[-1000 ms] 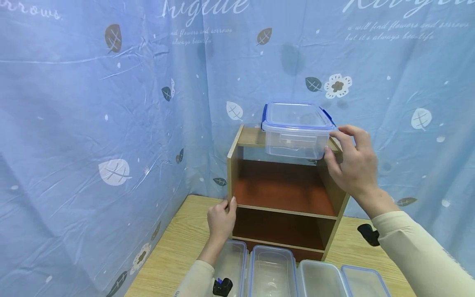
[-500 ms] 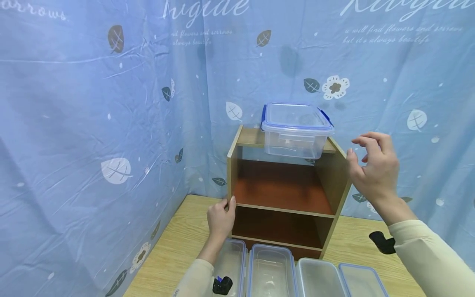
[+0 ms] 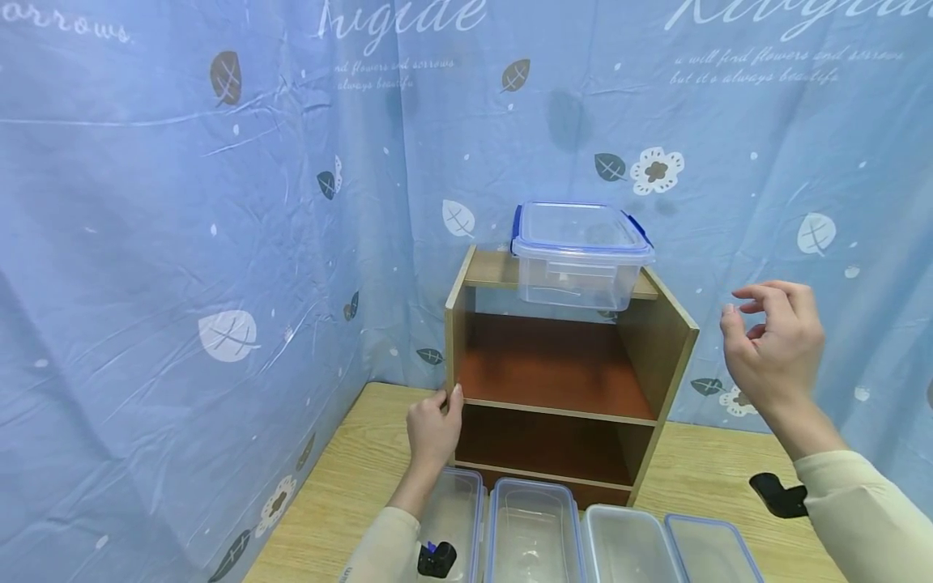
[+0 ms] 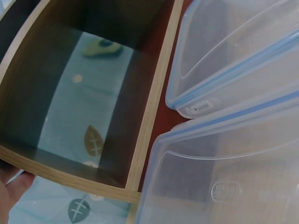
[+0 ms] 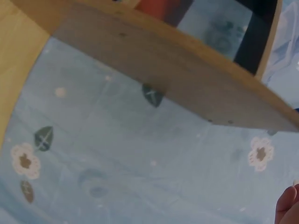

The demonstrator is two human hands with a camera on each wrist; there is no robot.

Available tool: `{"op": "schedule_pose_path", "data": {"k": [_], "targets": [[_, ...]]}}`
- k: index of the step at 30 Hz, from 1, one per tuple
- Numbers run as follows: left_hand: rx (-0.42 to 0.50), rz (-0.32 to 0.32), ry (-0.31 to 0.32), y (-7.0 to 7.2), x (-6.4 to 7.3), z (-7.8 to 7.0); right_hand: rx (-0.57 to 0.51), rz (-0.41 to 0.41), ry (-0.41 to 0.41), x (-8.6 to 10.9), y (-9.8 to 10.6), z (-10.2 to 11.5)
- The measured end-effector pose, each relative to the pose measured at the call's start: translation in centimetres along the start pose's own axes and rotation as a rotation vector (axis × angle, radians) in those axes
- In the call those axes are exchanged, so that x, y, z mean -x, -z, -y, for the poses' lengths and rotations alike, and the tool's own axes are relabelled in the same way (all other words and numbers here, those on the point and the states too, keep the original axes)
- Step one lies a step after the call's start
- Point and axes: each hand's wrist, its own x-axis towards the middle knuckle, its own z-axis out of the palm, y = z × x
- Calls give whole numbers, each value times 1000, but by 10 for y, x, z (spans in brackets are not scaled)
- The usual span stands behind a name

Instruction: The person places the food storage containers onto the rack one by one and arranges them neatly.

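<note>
A clear lidded container with blue side clips (image 3: 583, 255) sits on top of a small wooden shelf unit (image 3: 561, 411), overhanging its top board at the front. My left hand (image 3: 434, 429) pinches the front edge of the unit's left side panel. The left wrist view shows part of that hand (image 4: 11, 191) at the panel's edge, its other fingers hidden. To the right of the unit, my right hand (image 3: 776, 344) hangs in the air with loosely bent fingers, holding nothing. Only a bit of it, the fingertips (image 5: 287, 203), shows in the right wrist view.
Several clear plastic containers stand in a row before the unit, among them a blue-rimmed one (image 3: 535, 530) and a frosted one (image 3: 630, 542). All stand on a wood-grain table (image 3: 350, 461). Blue printed curtains (image 3: 240, 243) enclose the left and back.
My right hand has let go of the clip-lid container's right side and moved away to the right and down. The container stays on the unit. My left hand keeps its hold.
</note>
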Motion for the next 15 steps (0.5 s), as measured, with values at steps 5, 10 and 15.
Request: {"op": "schedule_pose_path", "data": {"k": [5, 10, 15], "targets": [[2, -17, -14, 1, -4, -1, 45, 35, -56, 10, 7, -17], [7, -16, -16, 2, -3, 0, 118, 106, -137, 33, 14, -41], [1, -14, -24, 1, 1, 0, 172, 194, -228, 56, 19, -58]]}}
